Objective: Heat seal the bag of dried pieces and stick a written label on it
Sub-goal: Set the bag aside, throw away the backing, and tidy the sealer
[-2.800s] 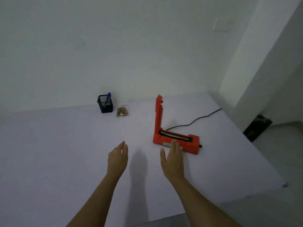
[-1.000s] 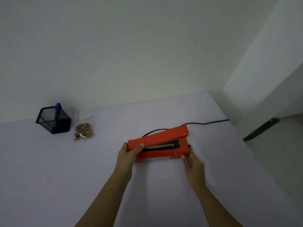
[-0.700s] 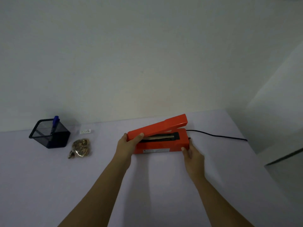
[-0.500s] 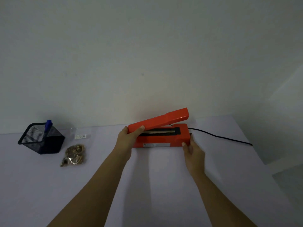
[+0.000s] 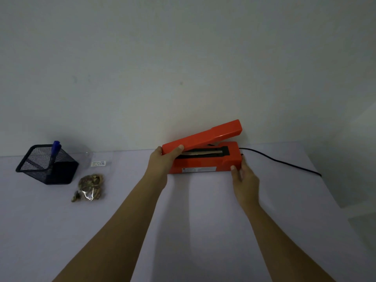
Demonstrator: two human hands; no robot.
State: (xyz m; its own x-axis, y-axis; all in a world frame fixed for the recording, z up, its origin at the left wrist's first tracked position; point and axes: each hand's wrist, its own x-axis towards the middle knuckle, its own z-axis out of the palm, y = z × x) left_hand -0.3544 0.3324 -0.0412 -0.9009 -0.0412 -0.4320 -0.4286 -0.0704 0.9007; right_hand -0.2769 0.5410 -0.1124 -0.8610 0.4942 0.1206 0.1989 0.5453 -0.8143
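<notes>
An orange heat sealer [image 5: 205,159] stands near the wall on the white table, its lid arm raised part way. My left hand [image 5: 163,163] grips the free left end of that lid arm. My right hand [image 5: 244,180] holds the right end of the sealer's base, thumb on the front face. The clear bag of dried pieces [image 5: 89,187] lies far to the left, apart from both hands. A small white label [image 5: 98,163] lies behind the bag. A blue pen [image 5: 54,152] stands in a black mesh pen holder [image 5: 47,164].
The sealer's black power cord [image 5: 284,162] trails right along the table. The wall runs right behind the sealer. The table's right edge [image 5: 333,208] drops off beyond my right arm. Bare tabletop [image 5: 193,220] lies in front of the sealer.
Both hands took hold of the sealer, turned it lengthwise along the wall and pushed it back. The lid arm, first upright, came down low and has since risen a little.
</notes>
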